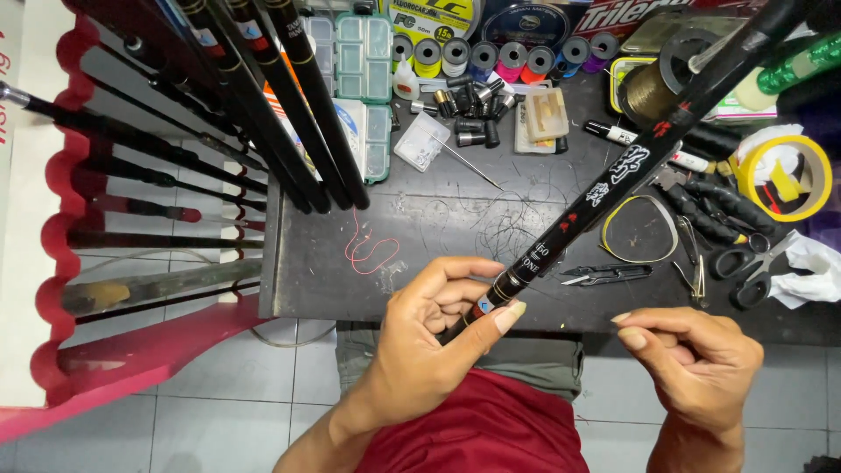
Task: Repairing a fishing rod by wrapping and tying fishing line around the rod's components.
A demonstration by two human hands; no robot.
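Two hands work at the near edge of a dark tabletop (438, 219). The left hand (429, 337) wraps the butt end of a black rod (626, 171), thumb pressed along it, fingers curled beneath. From that grip the rod slants up and right across the tabletop, out past the top corner. The right hand (692, 355) hangs apart to the right of the butt, below the rod, its fingers curled in with thumb meeting fingertips; whether it pinches anything cannot be told
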